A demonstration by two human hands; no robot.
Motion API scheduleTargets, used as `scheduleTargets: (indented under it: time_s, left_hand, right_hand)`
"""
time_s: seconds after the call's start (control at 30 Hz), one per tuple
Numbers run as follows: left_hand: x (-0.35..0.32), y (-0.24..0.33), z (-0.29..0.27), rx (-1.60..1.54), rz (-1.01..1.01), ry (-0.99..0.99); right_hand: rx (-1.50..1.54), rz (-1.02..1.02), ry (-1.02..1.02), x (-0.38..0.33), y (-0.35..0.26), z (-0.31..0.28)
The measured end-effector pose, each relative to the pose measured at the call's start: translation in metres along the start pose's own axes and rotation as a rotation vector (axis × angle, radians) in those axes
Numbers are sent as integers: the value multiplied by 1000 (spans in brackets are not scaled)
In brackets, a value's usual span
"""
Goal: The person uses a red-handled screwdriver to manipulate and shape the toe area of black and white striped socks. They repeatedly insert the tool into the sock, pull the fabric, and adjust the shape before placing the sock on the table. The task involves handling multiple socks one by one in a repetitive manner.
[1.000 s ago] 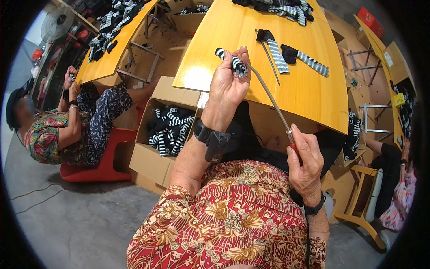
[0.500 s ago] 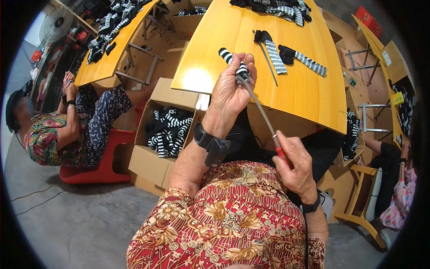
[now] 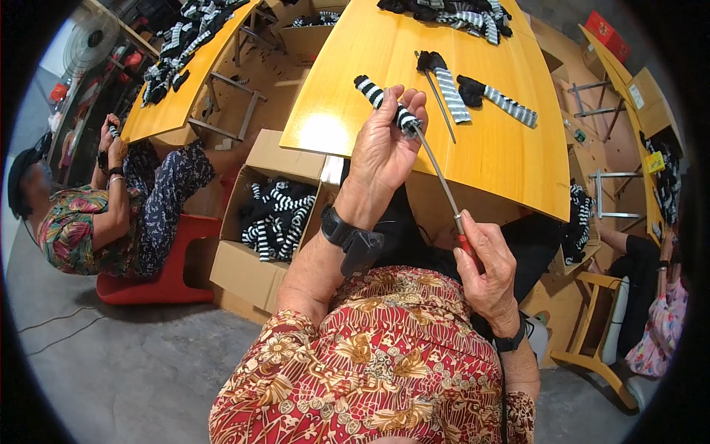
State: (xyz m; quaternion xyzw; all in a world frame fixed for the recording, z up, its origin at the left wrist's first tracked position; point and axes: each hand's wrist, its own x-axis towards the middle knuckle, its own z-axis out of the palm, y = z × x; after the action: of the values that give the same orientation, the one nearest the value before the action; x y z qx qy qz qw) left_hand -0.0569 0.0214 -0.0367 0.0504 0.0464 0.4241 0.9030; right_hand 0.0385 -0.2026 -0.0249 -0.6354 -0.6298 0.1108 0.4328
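My left hand [image 3: 388, 144] is closed around a black-and-white striped knitted tube [image 3: 370, 92], whose far end sticks out past my thumb. In my right hand [image 3: 488, 266] is a red-handled metal rod [image 3: 441, 180], which looks like a long screwdriver. Its tip goes into or against the gathered near end of the tube; the fabric hides exactly where it stops. Beyond my hands, a grey-and-white striped knit piece with a black end [image 3: 452, 95] lies on the yellow table [image 3: 333, 96], beside a thin dark rod [image 3: 441, 103]. A similar knit piece [image 3: 510, 106] lies to its right.
A pile of knits [image 3: 451, 13] covers the table's far end. An open cardboard box [image 3: 251, 274] of striped knits stands left of my arm. One person [image 3: 96, 214] sits at left on a red chair [image 3: 163, 259]; another [image 3: 658, 311] is at far right by a wooden chair [image 3: 592, 318].
The striped tube has tilted and shifted slightly up and left in my left hand, showing more of its length. My right hand and the rod have moved only a little.
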Motion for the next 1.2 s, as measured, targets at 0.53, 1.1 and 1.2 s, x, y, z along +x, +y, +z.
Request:
scheduleTargets:
  time_s: [0.53, 1.1, 1.2]
  left_hand:
    - [-18, -10, 8, 511, -77, -94]
    - [-26, -4, 6, 672, 17, -150]
    - [-26, -4, 8, 717, -6, -123]
  right_hand:
    - [-19, -11, -41, 8, -2, -1]
    - [-97, -50, 77, -7, -1, -6]
    - [-129, -90, 60, -5, 3, -3]
